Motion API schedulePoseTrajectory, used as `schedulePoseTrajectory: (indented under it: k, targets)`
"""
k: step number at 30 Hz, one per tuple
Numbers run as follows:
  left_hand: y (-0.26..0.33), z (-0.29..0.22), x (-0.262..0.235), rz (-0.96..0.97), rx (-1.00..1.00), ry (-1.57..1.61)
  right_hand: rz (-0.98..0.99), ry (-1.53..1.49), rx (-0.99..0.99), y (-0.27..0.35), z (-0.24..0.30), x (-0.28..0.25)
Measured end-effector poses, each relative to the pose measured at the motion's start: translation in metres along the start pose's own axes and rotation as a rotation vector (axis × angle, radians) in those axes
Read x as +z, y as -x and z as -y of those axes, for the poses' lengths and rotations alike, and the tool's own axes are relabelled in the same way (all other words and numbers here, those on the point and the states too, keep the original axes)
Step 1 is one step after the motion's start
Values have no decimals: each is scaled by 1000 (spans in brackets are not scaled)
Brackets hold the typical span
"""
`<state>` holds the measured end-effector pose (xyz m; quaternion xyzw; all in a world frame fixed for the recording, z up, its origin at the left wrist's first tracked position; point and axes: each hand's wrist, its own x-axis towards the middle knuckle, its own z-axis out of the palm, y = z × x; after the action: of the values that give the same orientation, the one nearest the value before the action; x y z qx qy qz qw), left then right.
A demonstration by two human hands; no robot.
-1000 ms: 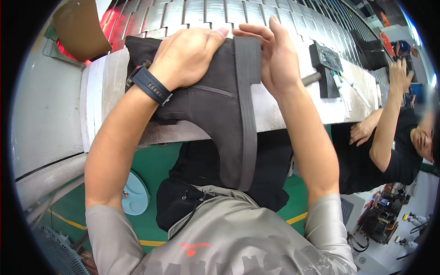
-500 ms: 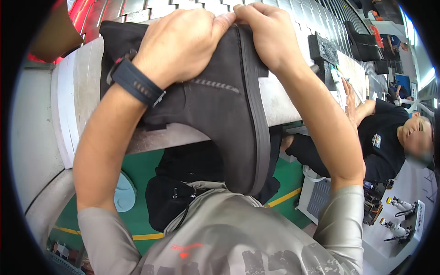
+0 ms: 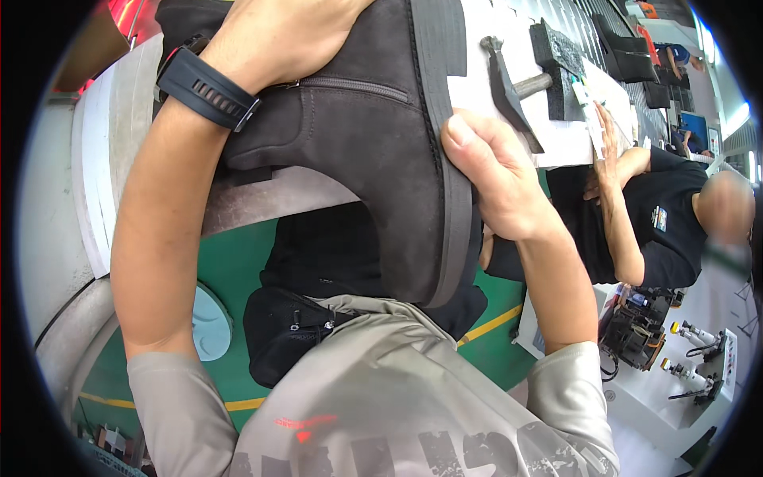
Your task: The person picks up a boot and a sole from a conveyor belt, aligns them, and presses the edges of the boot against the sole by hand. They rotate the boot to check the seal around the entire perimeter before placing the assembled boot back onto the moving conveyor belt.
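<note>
The right hand (image 3: 509,184) is resting its thumb (image 3: 464,137) against the dark edge of the sole (image 3: 455,211) of a charcoal-brown suede ankle boot (image 3: 362,163); its other fingers are bending behind the thumb, their tips hiding, so I cannot tell how tightly they are closing. The left hand (image 3: 290,40) is lying across the boot's shaft, its fingers running out past the far edge of the view, so their grip cannot be told either. The boot is lying on its side between the two hands, its toe pointing nearward beyond the worktop (image 3: 282,197), its metal zip (image 3: 362,85) facing up and its blocky heel (image 3: 442,40) pointing to the far right.

To the right of the boot, a dark hammer-like tool (image 3: 507,95) is lying near a black block (image 3: 556,49), with white slender tubes (image 3: 590,119) resting farther right. Beyond, a co-worker in a black shirt (image 3: 668,215) is holding up a hand. At the near left, a pale-blue round stool (image 3: 211,324) is standing on the green floor (image 3: 238,262).
</note>
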<state>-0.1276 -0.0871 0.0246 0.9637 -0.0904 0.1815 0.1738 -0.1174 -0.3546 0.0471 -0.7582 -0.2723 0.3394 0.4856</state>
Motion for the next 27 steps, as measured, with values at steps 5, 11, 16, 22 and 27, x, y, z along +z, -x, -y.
schedulePoseTrajectory:
  k: [5,11,16,22,27]
  targets:
    - [-3,-9,-3,14,-193,236,-18,-54,-39,0,-7,0]
    - [2,-6,-2,22,-196,126,58,-145,-3,-3,-5,2]
    - [-3,-6,-2,40,-20,-22,35,236,258,-10,35,-4]
    - [2,4,7,4,37,-99,42,267,173,-5,24,-3]
    - [-2,3,12,-38,71,-121,-39,78,49,36,8,11]
